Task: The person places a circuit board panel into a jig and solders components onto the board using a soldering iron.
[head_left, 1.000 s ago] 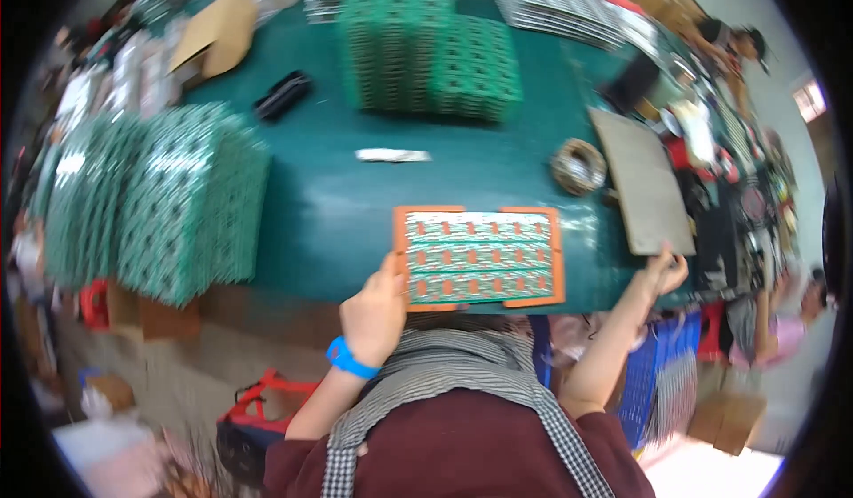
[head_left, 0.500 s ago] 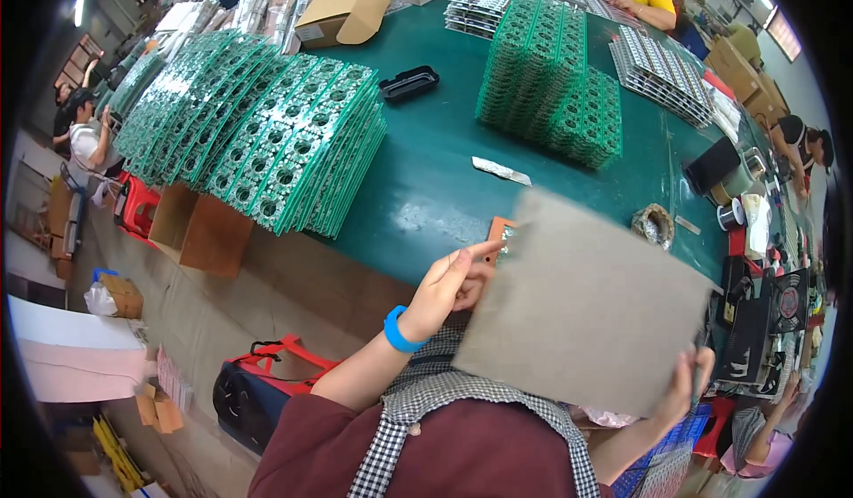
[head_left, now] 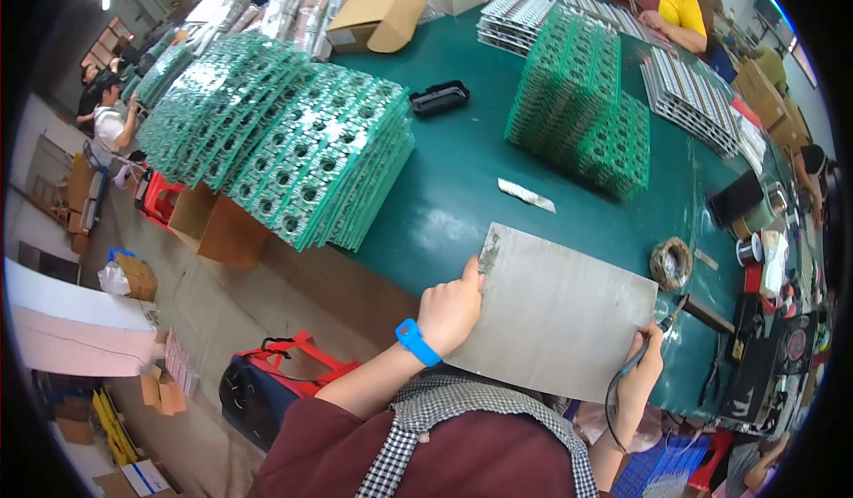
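Left hand [head_left: 450, 314] grasps the grey plate [head_left: 564, 316], apparently steadying it; right hand [head_left: 643, 372] grips a corded pen-like tool [head_left: 666, 322].

Two hands [head_left: 450, 314] [head_left: 645, 366] are bracketing one grey plate [head_left: 558, 316]!
We're counting one blue wristband [head_left: 417, 342], one corded pen-shaped tool [head_left: 666, 322], one brown ring-shaped roll [head_left: 659, 265], one black tray [head_left: 440, 98], and one yellow-sleeved person [head_left: 684, 9] is making up the tally.

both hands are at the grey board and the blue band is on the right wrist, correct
Wrong wrist: the head view shows the blue band on the wrist of the left hand. That hand and the right hand are at the grey board.
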Available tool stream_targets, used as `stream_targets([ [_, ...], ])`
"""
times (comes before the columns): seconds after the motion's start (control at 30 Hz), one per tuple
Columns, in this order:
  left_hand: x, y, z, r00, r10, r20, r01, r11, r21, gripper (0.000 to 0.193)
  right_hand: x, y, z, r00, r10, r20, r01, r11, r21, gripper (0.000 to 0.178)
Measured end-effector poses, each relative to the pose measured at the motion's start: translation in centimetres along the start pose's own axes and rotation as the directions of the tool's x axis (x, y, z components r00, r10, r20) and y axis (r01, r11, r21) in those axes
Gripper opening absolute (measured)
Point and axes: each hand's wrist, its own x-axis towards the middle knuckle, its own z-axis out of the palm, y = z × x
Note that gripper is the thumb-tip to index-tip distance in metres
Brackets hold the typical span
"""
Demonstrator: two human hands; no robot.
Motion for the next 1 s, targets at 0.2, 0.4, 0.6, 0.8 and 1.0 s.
stream_targets([
  [0.2,-0.7,0.3,-0.3,0.999,0.033,0.012,-0.033,0.999,0.015,0.038,-0.3,-0.3,-1.2,0.997,0.06,0.051,-0.065,0.992,0.111,0.01],
  [0.4,0.3,0.6,0.4,0.998,0.07,0.001,-0.07,0.997,-0.016,0.038,-0.9,0.0,-0.6,0.999,0.016,-0.03,-0.012,0.992,0.126,0.008],
  [0.6,1.1,1.3,0.9,0.962,0.262,-0.073,-0.271,0.899,-0.344,0.038,-2.0,2.1,-4.3,0.974,0.201,-0.109,-0.097,0.795,0.599,0.022],
  [0.8,2.1,0.7,-1.6,0.923,0.129,-0.362,-0.345,0.692,-0.634,0.028,-6.5,5.4,-12.7,0.768,0.44,-0.466,0.136,0.599,0.789,0.028],
  [1.0,1.7,-2.5,-1.7,0.965,0.08,-0.248,-0.237,0.665,-0.708,0.024,-10.1,13.5,-13.5,0.381,0.623,-0.683,0.168,0.68,0.714,0.032],
])
